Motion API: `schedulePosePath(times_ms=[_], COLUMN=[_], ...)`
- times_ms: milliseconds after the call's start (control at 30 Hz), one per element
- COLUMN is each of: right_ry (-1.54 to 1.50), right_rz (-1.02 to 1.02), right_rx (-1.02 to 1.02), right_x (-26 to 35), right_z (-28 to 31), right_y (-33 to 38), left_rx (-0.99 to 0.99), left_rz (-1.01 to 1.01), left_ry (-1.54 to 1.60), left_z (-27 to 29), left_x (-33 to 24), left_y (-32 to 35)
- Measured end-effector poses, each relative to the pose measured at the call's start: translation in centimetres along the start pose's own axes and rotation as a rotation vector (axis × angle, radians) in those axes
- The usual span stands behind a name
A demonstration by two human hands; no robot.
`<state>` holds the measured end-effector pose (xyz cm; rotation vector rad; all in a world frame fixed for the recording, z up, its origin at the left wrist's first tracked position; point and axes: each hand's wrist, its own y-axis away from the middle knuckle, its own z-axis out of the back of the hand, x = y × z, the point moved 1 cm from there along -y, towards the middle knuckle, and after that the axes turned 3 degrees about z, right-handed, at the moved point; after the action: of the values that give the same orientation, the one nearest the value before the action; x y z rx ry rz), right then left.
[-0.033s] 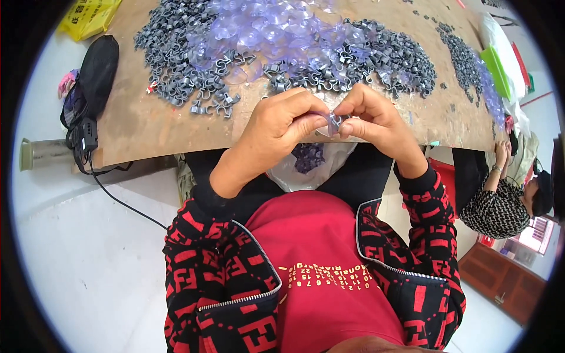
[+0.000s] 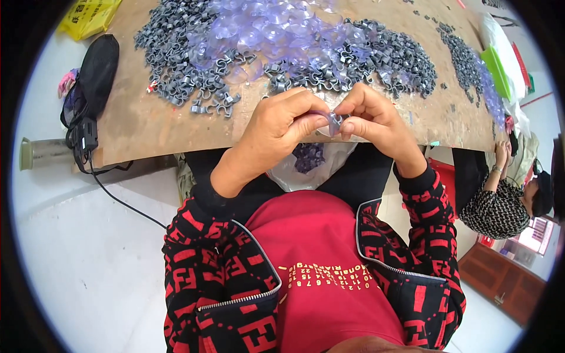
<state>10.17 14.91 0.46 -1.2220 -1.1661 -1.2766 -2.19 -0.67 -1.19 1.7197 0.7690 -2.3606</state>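
head view: a small clear purple plastic suction cup (image 2: 334, 122) is pinched between left hand (image 2: 276, 126) and right hand (image 2: 371, 120), both closed on it, just off the brown bench's (image 2: 147, 126) near edge.

Black pouch (image 2: 97, 67) w/ cable, yellow bag (image 2: 88, 15) — seated co-worker (image 2: 500, 200) at right

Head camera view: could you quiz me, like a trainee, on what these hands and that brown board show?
1. True or false: both hands pinch one small part together.
2. What lies heaped on the board: A grey plastic clips, B red bricks, C green bottles?
3. What hangs below the board's edge, under the hands?

Key:
1. True: left hand and right hand meet on the small clear-and-grey plastic part.
2. A: grey plastic clips on the brown wooden board.
3. A clear plastic bag.
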Motion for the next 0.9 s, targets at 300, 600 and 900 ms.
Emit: schedulePosePath(times_ms=[300,600,900], right_ry=[-0.634,-0.148,-0.253], right_rz=[0.04,0.054,0.1], right_rx=[-0.053,0.071,-0.016], right_x=[-2.4,0.3,0.3], right_z=[-1.6,0.0,-1.2], right_y=[-0.1,0.3,0.9], left_rx=[-0.154,0.043,-0.015], left_rz=[-0.283,-0.194,-0.238], left_ry=[-0.253,-0.301,-0.145], left_z=[-0.6,0.1,-0.2], left_x=[-0.1,-1.7,-2.5], left_y=[0.4,0.5,0.6])
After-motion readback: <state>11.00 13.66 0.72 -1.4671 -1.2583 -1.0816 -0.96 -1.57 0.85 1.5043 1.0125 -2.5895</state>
